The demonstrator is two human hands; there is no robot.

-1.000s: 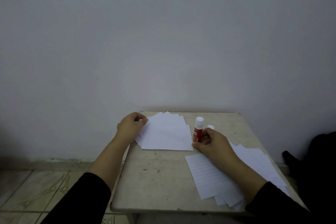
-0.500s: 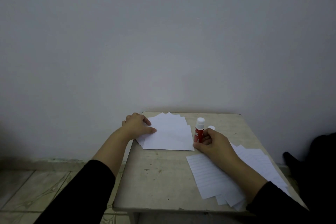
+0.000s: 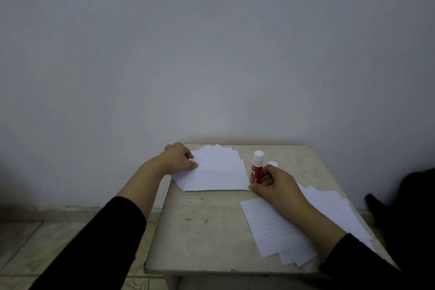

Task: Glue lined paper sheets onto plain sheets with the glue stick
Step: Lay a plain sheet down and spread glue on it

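White plain sheets (image 3: 216, 169) are lying fanned out at the far left of the small table (image 3: 202, 231), and the left hand (image 3: 180, 159) is resting on their left edge, fingertips pressing down on the top sheet with the thumb alongside; whether it is pinching the sheet or only pressing cannot be told. The right hand (image 3: 274, 185) is curling its fingers round the lower body of the red glue stick (image 3: 256, 168), which is standing upright just right of the plain pile with a white top showing. A small white cap (image 3: 272, 164) is sitting just behind the fingers. The lined sheets (image 3: 294, 226) are lying spread under the right forearm, near the front right corner.

The step in hand is probably separating one plain sheet. Doing it well is calling for sliding only the top sheet off while the rest of the fan is staying put, and for placing it on the bare middle of the table before the glue stick is being lifted.
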